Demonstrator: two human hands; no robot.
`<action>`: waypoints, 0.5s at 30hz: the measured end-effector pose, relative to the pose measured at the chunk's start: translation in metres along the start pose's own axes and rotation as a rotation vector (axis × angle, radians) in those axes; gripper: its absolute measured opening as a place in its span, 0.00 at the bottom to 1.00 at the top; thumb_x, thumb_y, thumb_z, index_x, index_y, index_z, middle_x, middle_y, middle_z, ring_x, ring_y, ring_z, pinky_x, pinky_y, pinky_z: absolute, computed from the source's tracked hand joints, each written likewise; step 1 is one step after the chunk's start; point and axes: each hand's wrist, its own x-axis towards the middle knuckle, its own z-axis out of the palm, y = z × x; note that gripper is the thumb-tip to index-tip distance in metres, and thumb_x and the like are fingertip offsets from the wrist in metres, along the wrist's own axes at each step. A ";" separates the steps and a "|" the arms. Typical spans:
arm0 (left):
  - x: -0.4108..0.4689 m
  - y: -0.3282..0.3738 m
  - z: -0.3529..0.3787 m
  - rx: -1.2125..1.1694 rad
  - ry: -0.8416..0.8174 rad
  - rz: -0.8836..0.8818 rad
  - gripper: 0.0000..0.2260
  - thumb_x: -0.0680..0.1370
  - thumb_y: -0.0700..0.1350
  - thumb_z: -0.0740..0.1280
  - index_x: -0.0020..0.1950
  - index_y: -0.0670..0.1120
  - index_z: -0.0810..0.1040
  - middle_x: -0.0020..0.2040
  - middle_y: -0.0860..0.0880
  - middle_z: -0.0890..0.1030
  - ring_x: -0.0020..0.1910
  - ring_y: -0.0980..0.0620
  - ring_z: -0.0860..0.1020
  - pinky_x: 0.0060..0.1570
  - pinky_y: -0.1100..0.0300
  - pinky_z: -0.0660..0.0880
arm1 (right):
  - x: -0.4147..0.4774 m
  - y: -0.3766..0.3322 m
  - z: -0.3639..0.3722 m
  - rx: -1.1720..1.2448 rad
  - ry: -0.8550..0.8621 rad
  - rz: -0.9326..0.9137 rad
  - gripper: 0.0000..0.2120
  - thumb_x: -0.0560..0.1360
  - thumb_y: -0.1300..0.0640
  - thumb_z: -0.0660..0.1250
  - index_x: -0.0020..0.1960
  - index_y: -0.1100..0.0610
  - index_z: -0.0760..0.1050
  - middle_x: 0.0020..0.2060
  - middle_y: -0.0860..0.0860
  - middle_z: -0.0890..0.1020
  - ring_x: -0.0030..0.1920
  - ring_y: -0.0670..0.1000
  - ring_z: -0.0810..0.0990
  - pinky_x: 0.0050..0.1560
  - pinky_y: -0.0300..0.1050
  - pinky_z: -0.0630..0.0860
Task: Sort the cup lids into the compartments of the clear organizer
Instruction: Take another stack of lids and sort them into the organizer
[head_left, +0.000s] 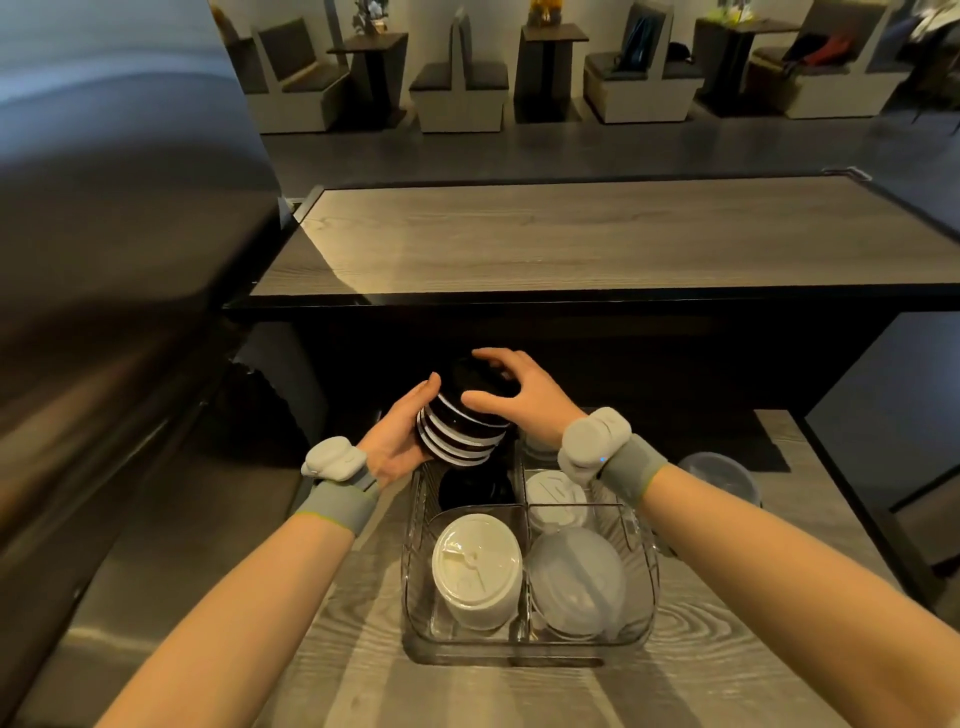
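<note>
Around: white lids (475, 566) & clear lids (574, 582) sit in near slots of clear organizer (530, 642).
Held: black lid stack (462, 428), tilted, above far-left slot.
L hand (400, 434): cups stack's side.
R hand (517, 395): fingers curl round top.

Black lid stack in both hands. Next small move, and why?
Probably lower the black lid stack into the far-left compartment of the organizer: it hangs right above it, gripped between left hand and right hand, and black lids already lie there.

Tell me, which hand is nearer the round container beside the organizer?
Right. The right hand is left of the container; the left hand is farther left, past the lids.
</note>
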 end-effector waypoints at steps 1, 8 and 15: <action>-0.002 -0.001 -0.001 0.003 -0.015 0.018 0.16 0.76 0.52 0.59 0.58 0.45 0.76 0.47 0.46 0.85 0.46 0.51 0.84 0.44 0.57 0.81 | -0.002 0.000 0.000 0.053 -0.013 0.007 0.26 0.73 0.50 0.68 0.69 0.48 0.65 0.65 0.53 0.68 0.67 0.51 0.66 0.64 0.43 0.66; -0.018 -0.001 -0.008 -0.013 -0.081 0.091 0.17 0.60 0.49 0.77 0.48 0.49 0.84 0.43 0.49 0.86 0.45 0.51 0.84 0.41 0.61 0.81 | -0.010 -0.009 0.008 0.304 -0.023 0.037 0.18 0.78 0.56 0.60 0.68 0.54 0.67 0.57 0.55 0.73 0.56 0.48 0.74 0.55 0.35 0.71; -0.031 0.009 -0.046 -0.191 -0.022 0.073 0.27 0.43 0.50 0.83 0.40 0.45 0.86 0.40 0.46 0.86 0.42 0.50 0.85 0.40 0.54 0.82 | -0.014 0.000 0.012 0.376 0.064 0.104 0.17 0.78 0.59 0.58 0.67 0.56 0.67 0.51 0.50 0.74 0.53 0.47 0.74 0.58 0.41 0.69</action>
